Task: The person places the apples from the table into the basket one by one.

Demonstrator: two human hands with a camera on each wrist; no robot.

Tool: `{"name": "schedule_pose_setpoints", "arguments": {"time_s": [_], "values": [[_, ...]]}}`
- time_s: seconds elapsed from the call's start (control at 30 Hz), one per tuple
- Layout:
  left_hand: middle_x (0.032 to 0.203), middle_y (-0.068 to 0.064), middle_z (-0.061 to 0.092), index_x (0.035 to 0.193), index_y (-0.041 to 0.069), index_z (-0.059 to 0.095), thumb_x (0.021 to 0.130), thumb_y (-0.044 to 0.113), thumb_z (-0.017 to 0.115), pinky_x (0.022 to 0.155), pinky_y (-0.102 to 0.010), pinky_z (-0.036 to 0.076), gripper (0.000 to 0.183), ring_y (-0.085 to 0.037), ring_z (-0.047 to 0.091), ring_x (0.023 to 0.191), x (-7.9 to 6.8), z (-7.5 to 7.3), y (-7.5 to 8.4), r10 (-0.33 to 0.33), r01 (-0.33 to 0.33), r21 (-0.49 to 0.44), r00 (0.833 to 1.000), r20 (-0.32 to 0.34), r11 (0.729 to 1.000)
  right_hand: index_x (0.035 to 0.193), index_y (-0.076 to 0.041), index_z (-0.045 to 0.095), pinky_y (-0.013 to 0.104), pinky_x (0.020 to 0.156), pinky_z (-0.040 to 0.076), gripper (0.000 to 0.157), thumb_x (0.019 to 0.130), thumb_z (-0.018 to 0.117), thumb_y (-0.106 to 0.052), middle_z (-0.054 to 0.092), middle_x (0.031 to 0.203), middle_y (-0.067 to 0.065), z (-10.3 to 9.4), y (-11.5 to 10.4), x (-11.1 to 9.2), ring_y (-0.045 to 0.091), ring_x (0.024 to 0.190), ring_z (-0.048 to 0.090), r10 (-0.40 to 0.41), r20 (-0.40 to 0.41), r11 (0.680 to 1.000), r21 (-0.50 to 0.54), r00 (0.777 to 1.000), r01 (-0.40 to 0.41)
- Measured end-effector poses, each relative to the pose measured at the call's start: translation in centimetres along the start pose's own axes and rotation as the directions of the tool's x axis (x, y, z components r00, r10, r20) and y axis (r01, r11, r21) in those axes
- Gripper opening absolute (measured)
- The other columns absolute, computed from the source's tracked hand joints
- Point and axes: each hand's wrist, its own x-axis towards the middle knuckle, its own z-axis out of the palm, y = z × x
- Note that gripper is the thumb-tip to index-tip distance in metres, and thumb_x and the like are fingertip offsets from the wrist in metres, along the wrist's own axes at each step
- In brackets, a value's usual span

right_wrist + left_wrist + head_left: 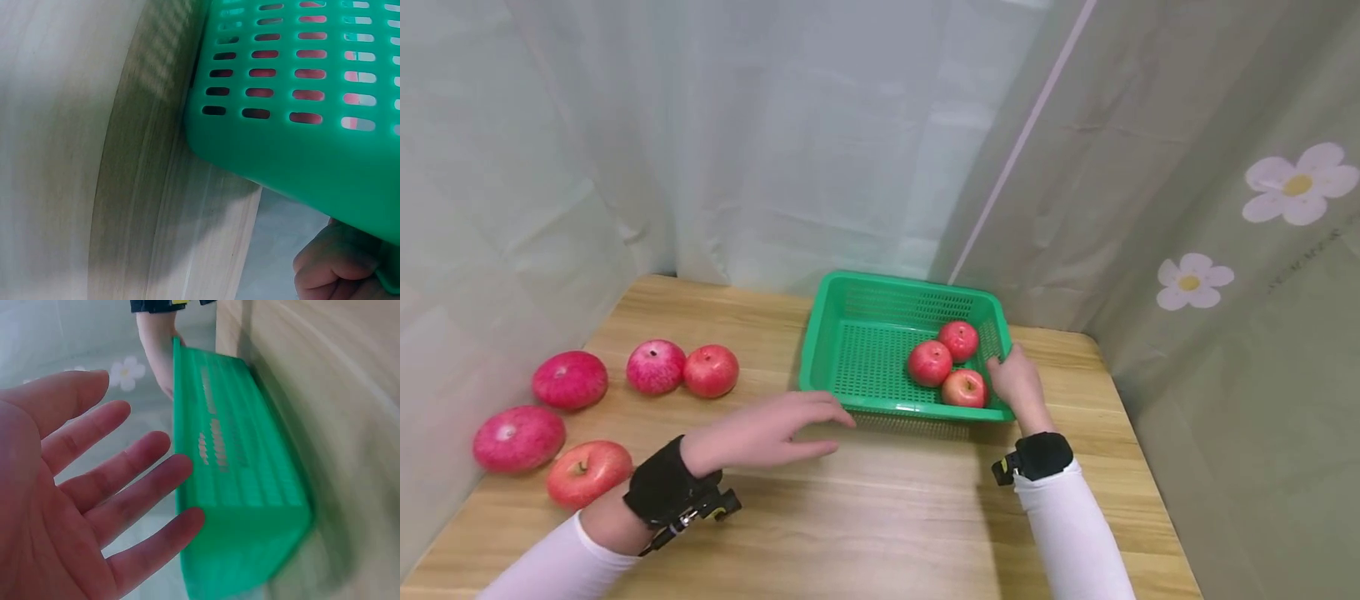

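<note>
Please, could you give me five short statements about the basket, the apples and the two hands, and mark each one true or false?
1. The green basket has three apples inside. True.
2. The left hand is holding an apple. False: the left hand holds nothing, and its fingers are spread.
3. The right hand grips the rim of the basket. True.
4. In the head view, the apples inside lie at the basket's left end. False: they lie towards its right end.
5. Five more apples lie on the table, outside the basket. True.
</note>
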Motion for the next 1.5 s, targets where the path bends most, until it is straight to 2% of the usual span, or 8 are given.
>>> {"name": "schedule_pose_setpoints", "arguments": {"time_s": [0.2, 0.4, 0.53, 0.77, 0.93, 1.17, 1.43, 1.5], "values": [[0.133, 0.008, 0.067, 0.137, 0.023, 0.069, 0.105, 0.029, 0.071, 0.104, -0.045, 0.055, 0.033, -0.014, 0.063, 0.123, -4.1, 0.0, -1.4, -0.089, 0.088, -0.024, 0.994, -0.070, 0.996, 0.144, 0.015, 0.040, 0.055, 0.083, 0.053, 0.057, 0.106, 0.045, -0.026, 0.059, 0.124, 0.035, -0.1, 0.0, 0.2, 0.045, 0.106, 0.061, -0.004, 0.007, 1.000, 0.001, 1.000, 0.004], [0.134, 0.008, 0.068, 0.136, 0.022, 0.070, 0.105, 0.028, 0.072, 0.103, -0.049, 0.056, 0.032, -0.018, 0.065, 0.124, -7.6, 0.0, -1.9, -0.173, 0.181, 0.035, 0.970, -0.168, 0.983, 0.139, 0.013, 0.044, 0.054, 0.081, 0.053, 0.051, 0.105, 0.045, -0.025, 0.061, 0.119, 0.034, -0.3, 0.2, 0.1, 0.044, 0.103, 0.061, -0.006, 0.002, 1.000, 0.007, 1.000, 0.006], [0.135, 0.011, 0.068, 0.136, 0.022, 0.071, 0.103, 0.026, 0.075, 0.102, -0.049, 0.056, 0.034, -0.017, 0.065, 0.125, -9.6, 0.2, -1.8, -0.248, 0.259, 0.021, 0.942, -0.225, 0.966, 0.140, 0.013, 0.044, 0.053, 0.081, 0.053, 0.052, 0.105, 0.045, -0.026, 0.059, 0.121, 0.033, -0.4, 0.3, 0.0, 0.044, 0.104, 0.060, 0.006, 0.011, 1.000, 0.018, 1.000, -0.006], [0.132, 0.008, 0.071, 0.135, 0.019, 0.071, 0.101, 0.019, 0.077, 0.097, -0.046, 0.058, 0.034, -0.020, 0.067, 0.122, -12.8, -0.1, -2.0, -0.289, 0.318, 0.033, 0.896, -0.336, 0.947, 0.147, 0.014, 0.038, 0.055, 0.087, 0.051, 0.058, 0.107, 0.045, -0.028, 0.057, 0.131, 0.036, -0.6, 0.6, -0.2, 0.045, 0.112, 0.058, 0.025, 0.038, 0.999, 0.026, 0.999, -0.027], [0.129, 0.010, 0.072, 0.133, 0.022, 0.072, 0.099, 0.018, 0.080, 0.093, -0.029, 0.057, 0.036, -0.014, 0.068, 0.118, -15.0, -0.7, -2.2, -0.319, 0.381, 0.080, 0.857, -0.405, 0.921, 0.144, 0.015, 0.040, 0.054, 0.085, 0.051, 0.057, 0.107, 0.045, -0.028, 0.057, 0.128, 0.035, -0.6, 0.5, -0.3, 0.044, 0.110, 0.058, 0.022, 0.041, 0.999, 0.022, 0.999, -0.023], [0.124, -0.001, 0.073, 0.131, 0.018, 0.072, 0.093, 0.013, 0.084, 0.071, -0.020, 0.050, 0.041, -0.001, 0.055, 0.079, -17.2, -1.3, -2.3, -0.325, 0.415, 0.097, 0.820, -0.471, 0.905, 0.146, 0.015, 0.038, 0.055, 0.086, 0.051, 0.058, 0.107, 0.044, -0.027, 0.057, 0.128, 0.035, -0.6, 0.4, -0.3, 0.044, 0.108, 0.057, 0.018, 0.052, 1.000, 0.024, 0.998, -0.019], [0.125, -0.003, 0.073, 0.134, 0.018, 0.071, 0.092, 0.020, 0.086, 0.078, -0.030, 0.058, 0.044, -0.008, 0.063, 0.090, -18.7, -1.9, -2.6, -0.395, 0.498, 0.117, 0.791, -0.467, 0.859, 0.145, 0.014, 0.039, 0.054, 0.085, 0.051, 0.055, 0.107, 0.044, -0.026, 0.057, 0.126, 0.033, -0.5, 0.2, -0.2, 0.044, 0.107, 0.057, 0.015, 0.062, 0.999, 0.037, 0.998, -0.018], [0.126, -0.004, 0.073, 0.134, 0.018, 0.071, 0.093, 0.020, 0.086, 0.080, -0.024, 0.057, 0.044, -0.011, 0.066, 0.093, -19.1, -2.0, -2.6, -0.409, 0.515, 0.113, 0.780, -0.474, 0.850, 0.145, 0.014, 0.039, 0.054, 0.085, 0.051, 0.056, 0.107, 0.044, -0.027, 0.057, 0.126, 0.033, -0.4, 0.1, -0.1, 0.043, 0.107, 0.057, 0.015, 0.063, 0.999, 0.032, 0.998, -0.017]]}}
